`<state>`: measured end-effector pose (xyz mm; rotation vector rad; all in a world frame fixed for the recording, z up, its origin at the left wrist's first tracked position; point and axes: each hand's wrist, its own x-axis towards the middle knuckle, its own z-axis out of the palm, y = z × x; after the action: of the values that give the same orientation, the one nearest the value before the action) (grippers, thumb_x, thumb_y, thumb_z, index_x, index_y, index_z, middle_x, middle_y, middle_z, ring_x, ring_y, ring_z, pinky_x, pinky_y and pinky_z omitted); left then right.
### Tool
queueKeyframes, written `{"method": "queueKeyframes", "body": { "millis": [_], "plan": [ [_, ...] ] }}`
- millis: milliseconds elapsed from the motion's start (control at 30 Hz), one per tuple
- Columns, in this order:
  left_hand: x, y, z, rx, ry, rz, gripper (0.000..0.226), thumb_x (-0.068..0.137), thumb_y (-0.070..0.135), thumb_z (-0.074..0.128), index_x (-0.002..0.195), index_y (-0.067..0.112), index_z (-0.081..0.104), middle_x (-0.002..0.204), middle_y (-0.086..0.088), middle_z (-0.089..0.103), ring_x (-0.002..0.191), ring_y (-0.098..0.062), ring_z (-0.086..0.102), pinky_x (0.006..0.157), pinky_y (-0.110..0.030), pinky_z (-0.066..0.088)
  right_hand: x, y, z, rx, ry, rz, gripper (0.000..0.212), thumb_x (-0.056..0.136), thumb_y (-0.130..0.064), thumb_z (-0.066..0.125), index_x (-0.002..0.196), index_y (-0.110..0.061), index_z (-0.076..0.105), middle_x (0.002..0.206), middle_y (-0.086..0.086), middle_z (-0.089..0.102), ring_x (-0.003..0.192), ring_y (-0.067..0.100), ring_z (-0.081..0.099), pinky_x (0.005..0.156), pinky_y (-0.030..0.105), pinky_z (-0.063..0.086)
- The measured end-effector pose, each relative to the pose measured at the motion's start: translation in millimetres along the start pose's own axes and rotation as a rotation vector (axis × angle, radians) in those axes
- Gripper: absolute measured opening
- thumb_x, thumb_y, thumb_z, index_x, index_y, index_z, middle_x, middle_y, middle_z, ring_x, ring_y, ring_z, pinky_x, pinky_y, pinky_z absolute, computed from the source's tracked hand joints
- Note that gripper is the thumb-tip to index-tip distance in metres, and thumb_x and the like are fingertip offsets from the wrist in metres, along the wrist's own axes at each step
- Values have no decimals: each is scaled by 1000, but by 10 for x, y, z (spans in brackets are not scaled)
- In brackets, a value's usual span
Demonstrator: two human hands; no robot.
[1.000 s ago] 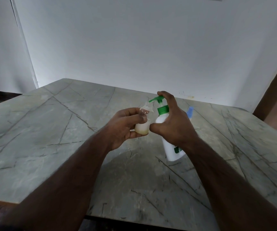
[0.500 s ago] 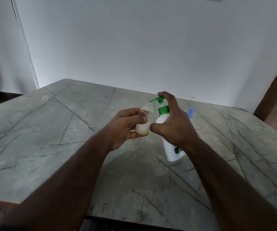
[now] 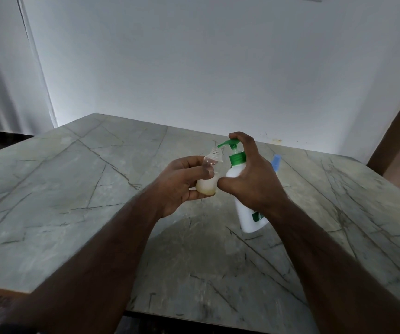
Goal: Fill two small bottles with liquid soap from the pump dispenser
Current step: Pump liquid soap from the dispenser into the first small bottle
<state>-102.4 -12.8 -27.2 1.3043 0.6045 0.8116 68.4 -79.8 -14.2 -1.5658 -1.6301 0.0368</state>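
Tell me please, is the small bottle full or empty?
Partly full: pale soap fills the small bottle's lower half; its neck is clear.

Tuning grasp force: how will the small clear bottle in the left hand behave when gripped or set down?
The small clear bottle looks like thin plastic, so it probably flexes if squeezed. Soap fills only its bottom, so it is likely light and bottom-weighted. Its base looks narrow, so a knock could tip it on the marble table; its open mouth sits under the pump dispenser spout.
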Motion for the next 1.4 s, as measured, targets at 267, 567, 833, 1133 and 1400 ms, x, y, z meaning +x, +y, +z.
{"method": "queueKeyframes", "body": {
  "millis": [267,567,833,1133,1400],
  "plan": [
    [4,2,1,5,0,-2,27,94,4,64,120,12,68,123,-11,70,114,-35,69,89,-48,61,4,5,-6,-6,7,-1,96,63,-28,82,139,-39,25,118,-12,49,94,14,58,82,33,55],
    [1,-2,-10,8,-5,-1,28,94,3,64,121,10,68,123,-11,71,114,-34,69,90,-48,61,-9,-5,-11,-14,-11,-9,93,64,-27,82,137,-39,26,117,-10,51,90,13,59,81,34,56],
    [14,-11,-11,-4,10,-6,27,93,2,65,118,9,70,121,-11,72,113,-35,70,92,-52,60,1,3,-8,-4,6,-6,97,61,-29,81,139,-41,25,117,-14,47,91,12,57,80,29,53],
    [2,-4,-1,30,1,9,28,93,4,64,120,12,69,120,-10,73,112,-32,70,92,-50,60,1,12,-8,-34,7,-15,90,64,-28,83,134,-38,28,112,-15,49,83,5,55,73,23,49],
    [3,1,3,37,14,10,26,93,2,64,115,14,70,118,-9,74,113,-34,69,92,-50,60,-9,-10,-14,-14,2,-17,96,63,-29,82,140,-38,26,118,-12,49,95,15,59,81,31,54]
  ]
}}
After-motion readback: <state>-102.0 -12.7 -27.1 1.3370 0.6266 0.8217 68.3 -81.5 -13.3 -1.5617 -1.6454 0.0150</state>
